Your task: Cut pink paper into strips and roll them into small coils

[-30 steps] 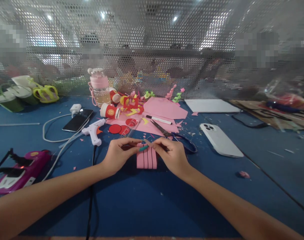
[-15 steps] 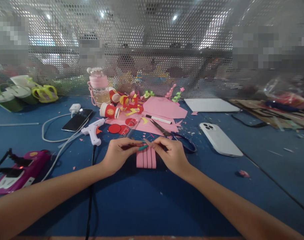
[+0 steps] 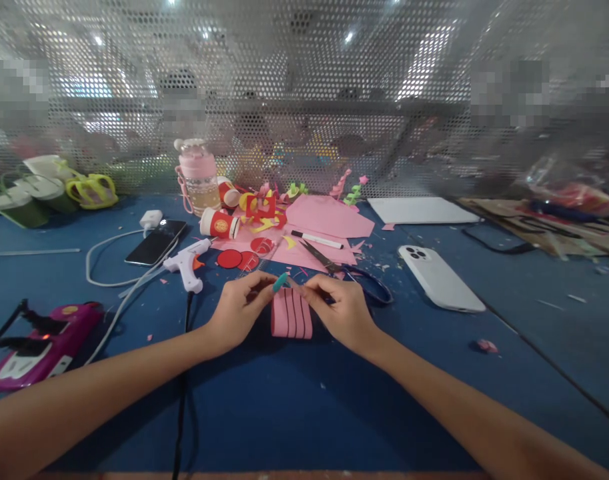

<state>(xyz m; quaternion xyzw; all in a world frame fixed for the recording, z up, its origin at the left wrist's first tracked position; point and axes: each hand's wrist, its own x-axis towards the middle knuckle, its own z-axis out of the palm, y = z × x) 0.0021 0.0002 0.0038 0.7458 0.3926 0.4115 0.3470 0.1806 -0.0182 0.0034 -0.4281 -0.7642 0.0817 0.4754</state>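
In the middle of the blue table, a pink paper piece (image 3: 291,317) with dark stripes stands curved like a band, its lower edge near the tabletop. My left hand (image 3: 239,310) pinches at its top left edge; a long teal tip, apparently a thumbnail, shows there. From the other side my right hand (image 3: 341,310) has thumb and finger pressed together at the top right edge, beside a pale tip. Fingertips hide the upper edge. Just behind my right hand lies a pair of scissors (image 3: 371,285) with dark blue handles, blades pointing away to the left.
A white glue gun (image 3: 187,263) with a black cord lies left, near a dark phone (image 3: 155,241) and purple power strip (image 3: 49,343). Behind are pink paper (image 3: 329,217), a marker (image 3: 318,240), paper cups (image 3: 219,223) and a bottle (image 3: 199,175). A white phone (image 3: 439,279) lies right.
My left thumb has tilted upward and shifted slightly left, so the teal tip now points up. The pink band's left side has opened into a rounder curve. My right hand has barely moved.
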